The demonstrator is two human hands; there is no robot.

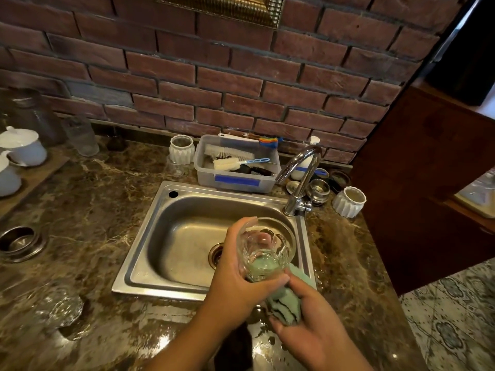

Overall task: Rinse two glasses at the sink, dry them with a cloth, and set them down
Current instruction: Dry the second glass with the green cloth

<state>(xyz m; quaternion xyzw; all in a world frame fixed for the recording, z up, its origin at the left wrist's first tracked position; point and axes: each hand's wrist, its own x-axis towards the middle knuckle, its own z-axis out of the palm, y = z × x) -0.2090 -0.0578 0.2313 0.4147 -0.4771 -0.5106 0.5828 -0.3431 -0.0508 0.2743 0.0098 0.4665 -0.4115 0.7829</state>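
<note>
Behind the glass (263,250), cloth (284,303) shows only partly

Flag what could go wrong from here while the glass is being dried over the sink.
1. The left hand grips the glass above the steel sink; if wet, it could slip and break.
2. The right hand presses the cloth only at its base, so the rim may stay wet.
3. The counter looks wet, so a glass set there might slide.
</note>
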